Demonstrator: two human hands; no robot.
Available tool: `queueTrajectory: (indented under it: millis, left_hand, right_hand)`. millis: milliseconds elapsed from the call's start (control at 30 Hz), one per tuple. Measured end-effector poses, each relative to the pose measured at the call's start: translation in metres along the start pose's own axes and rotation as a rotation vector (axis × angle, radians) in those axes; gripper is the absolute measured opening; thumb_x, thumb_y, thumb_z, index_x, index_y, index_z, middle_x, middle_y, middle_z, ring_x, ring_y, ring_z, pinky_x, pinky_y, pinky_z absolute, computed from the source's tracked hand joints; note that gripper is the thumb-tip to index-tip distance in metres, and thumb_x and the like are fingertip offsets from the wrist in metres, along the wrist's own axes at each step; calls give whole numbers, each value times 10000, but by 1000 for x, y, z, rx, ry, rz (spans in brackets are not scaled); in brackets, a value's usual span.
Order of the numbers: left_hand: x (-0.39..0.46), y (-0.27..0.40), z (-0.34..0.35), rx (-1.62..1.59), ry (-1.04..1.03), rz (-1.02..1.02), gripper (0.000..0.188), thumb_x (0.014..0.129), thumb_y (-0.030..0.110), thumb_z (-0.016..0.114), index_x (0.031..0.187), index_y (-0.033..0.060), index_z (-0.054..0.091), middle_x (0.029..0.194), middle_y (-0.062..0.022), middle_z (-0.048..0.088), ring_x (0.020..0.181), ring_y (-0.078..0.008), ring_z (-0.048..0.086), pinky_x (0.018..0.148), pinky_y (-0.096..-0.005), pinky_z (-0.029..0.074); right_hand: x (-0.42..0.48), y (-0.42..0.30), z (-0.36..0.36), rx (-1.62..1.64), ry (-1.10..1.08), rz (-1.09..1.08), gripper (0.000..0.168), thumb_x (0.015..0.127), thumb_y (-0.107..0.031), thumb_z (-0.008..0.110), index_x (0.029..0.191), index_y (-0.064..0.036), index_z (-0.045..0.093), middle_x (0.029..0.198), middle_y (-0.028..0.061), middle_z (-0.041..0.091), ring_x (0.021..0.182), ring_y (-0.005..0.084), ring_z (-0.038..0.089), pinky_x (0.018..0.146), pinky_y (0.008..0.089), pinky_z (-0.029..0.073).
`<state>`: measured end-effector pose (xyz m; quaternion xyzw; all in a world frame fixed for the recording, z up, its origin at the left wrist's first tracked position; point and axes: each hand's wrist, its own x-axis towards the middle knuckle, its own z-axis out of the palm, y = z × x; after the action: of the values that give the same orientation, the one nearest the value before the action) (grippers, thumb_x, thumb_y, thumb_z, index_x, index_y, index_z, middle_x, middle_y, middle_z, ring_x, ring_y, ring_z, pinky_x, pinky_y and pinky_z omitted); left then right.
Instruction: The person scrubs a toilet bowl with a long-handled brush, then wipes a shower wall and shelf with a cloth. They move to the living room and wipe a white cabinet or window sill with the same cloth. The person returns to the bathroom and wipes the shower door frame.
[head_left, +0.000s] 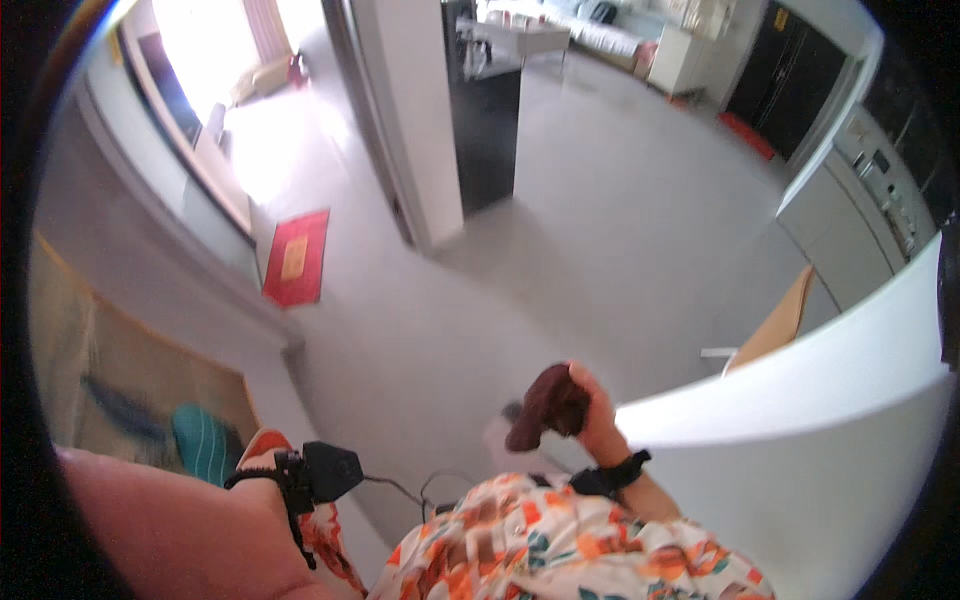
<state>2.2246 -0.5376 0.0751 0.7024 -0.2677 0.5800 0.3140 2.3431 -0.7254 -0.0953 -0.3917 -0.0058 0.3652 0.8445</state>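
My right hand (598, 420), with a black band at the wrist, grips a dark maroon cloth item (536, 412) in front of my floral clothing (540, 547). The item looks bunched, with a dark fold facing up. My left forearm reaches in from the lower left, with a black strapped device (326, 472) and a thin cable at its wrist. Only a little of my left hand (256, 459) shows beyond the strap, beside an orange-red thing (266, 441). Its fingers are not clear. A teal striped item (199, 442) lies just left of it.
A curved white surface (795, 442) stands close on the right, with a tan board (776, 322) behind it. A white pillar (420, 120) and a dark panel (486, 139) stand ahead. A red mat (296, 259) lies on the grey floor by the left doorway. A white cabinet (679, 60) stands farther off.
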Motion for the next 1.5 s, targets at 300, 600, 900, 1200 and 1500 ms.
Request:
queueTrajectory:
  millis: [300, 600, 900, 1200, 1500]
  left_hand:
    - [-22, -155, 107, -314, -160, -618, 343, 849, 163, 502, 1179, 255, 498, 1451, -167, 201, 1275, -409, 292, 949, -552, 318]
    - [97, -337, 122, -82, 21, 43, 347, 853, 119, 492, 1167, 267, 493, 1460, -162, 186, 1290, -417, 267, 963, -569, 297]
    - [196, -451, 156, 96, 398, 394, 361, 858, 75, 481, 1156, 279, 487, 1470, -157, 170, 1305, -424, 242, 977, -587, 275]
    - [233, -544, 265, 217, 482, 385, 384, 863, 31, 470, 1145, 290, 482, 1479, -152, 154, 1320, -431, 217, 991, -604, 253]
    - [156, -644, 449, -349, -58, -482, 195, 735, -71, 499, 918, -7, 512, 944, -148, 553, 900, -268, 551, 816, -381, 466]
  right_hand:
    - [95, -96, 20, 78, 81, -38, 395, 929, -348, 415, 1092, -11, 544, 1136, 129, 593, 1078, 254, 544, 933, 391, 419]
    - [215, -140, -15, 107, 84, 1, 389, 913, -441, 442, 902, -89, 608, 832, 52, 657, 726, 186, 629, 665, 329, 522]
    - [330, -202, -5, 255, 332, -180, 346, 877, -405, 500, 945, -87, 618, 887, 53, 663, 770, 191, 617, 631, 312, 485]
    - [415, -284, -81, 293, 391, -273, 306, 885, -384, 490, 890, -103, 612, 876, 49, 655, 814, 201, 610, 733, 370, 495]
    - [527, -481, -154, 168, 265, -347, 363, 889, -458, 470, 891, -119, 600, 858, 34, 647, 797, 188, 606, 725, 344, 486]
